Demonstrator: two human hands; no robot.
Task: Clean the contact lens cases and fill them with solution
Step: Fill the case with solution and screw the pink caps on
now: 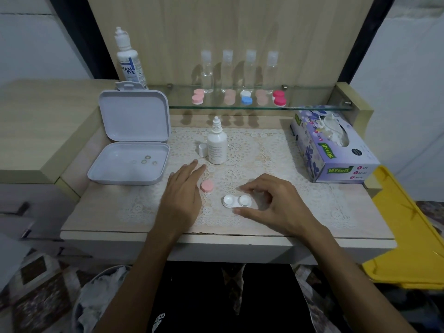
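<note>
Hands work low on the worktop (108,219), over a lace mat (264,150). The right hand (276,203) hovers with fingers loosely curved around the white lens case (236,201), thumb at the case's 5 o'clock and forefinger at its 1 o'clock; whether the tips touch the case I cannot tell. The case lies open, both wells uncapped and facing up. The left hand (183,195) lies flat with fingers straight, holding nothing, and a pink cap (207,186) sits just beside it at 3 o'clock.

At 12 o'clock from the pink cap stands a small white solution bottle (217,143), uncapped, with its white cap (203,150) just beside it at 9 o'clock. At 10 o'clock from the hands lies an open white box (134,145), lid upright, with several small rings in its tray. A tissue box (334,145) sits at 2 o'clock from the right hand.

On the glass shelf (312,105) behind stand four clear bottles (207,73) in a row, and lens cases lie before them: a pink pair (198,96), a white and blue pair (246,97), a deep pink pair (279,97), and two paler pairs between these. A large solution bottle (128,58) stands at the shelf's 9 o'clock end.
</note>
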